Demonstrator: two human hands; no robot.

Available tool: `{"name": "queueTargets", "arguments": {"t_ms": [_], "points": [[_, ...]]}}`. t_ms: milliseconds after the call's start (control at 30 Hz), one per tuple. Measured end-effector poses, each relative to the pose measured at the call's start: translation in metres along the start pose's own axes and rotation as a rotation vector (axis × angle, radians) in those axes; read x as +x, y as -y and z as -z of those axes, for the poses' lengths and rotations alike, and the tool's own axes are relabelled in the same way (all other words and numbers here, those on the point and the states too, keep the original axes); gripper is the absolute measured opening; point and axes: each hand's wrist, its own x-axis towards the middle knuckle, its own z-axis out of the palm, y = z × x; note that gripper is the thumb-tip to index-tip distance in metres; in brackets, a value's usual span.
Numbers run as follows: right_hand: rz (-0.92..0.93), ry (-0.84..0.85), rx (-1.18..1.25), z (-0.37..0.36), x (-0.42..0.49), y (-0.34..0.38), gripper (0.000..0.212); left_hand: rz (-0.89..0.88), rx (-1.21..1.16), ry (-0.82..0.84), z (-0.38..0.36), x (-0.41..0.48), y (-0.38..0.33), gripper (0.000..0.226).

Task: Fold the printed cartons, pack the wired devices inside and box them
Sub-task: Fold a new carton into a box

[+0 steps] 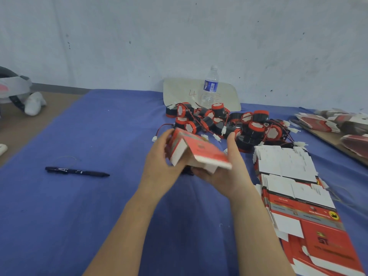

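A red "4" is written on the beige board (179, 90), just left of the water bottle (210, 86). A white "A" stands on the black pen (76, 171), far left of the bottle. The letters "ST" stand on the flat red carton (326, 248), nearer the camera and right of the bottle. Its smaller print is too blurred to read.

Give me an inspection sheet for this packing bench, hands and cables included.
Surface: blue cloth over a brown tabletop bare at left.
Job's things: half-folded red carton in hands; pile of red-black devices behind it; stack of flat cartons at right.
Clutter: black pen at left; water bottle by the wall.
Hands: left hand and right hand both grip the carton.
Cables: red-black leads with white plugs tangled through the pile.
Surroundings: scuffed pale wall; loose cartons on a board far right.
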Motion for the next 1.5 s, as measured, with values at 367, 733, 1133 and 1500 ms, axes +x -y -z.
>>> {"name": "queueTargets", "arguments": {"t_ms": [367, 733, 1133, 1500], "points": [[0.571, -0.141, -0.784, -0.028, 0.005, -0.032, 0.04, 0.311, -0.047, -0.188, 0.004, 0.009, 0.007, 0.031], [0.338, -0.271, -0.21, -0.021, 0.018, -0.033, 0.014, 0.479, -0.645, -0.072, 0.001, 0.005, -0.003, 0.076], [0.571, -0.22, -0.708, -0.029, 0.011, -0.038, 0.02, 0.533, -0.798, -0.324, 0.012, 0.013, 0.006, 0.033], [0.338, -0.295, -0.247, -0.028, 0.019, -0.037, 0.037, 0.39, -0.832, -0.024, -0.005, 0.007, -0.004, 0.049]]}}
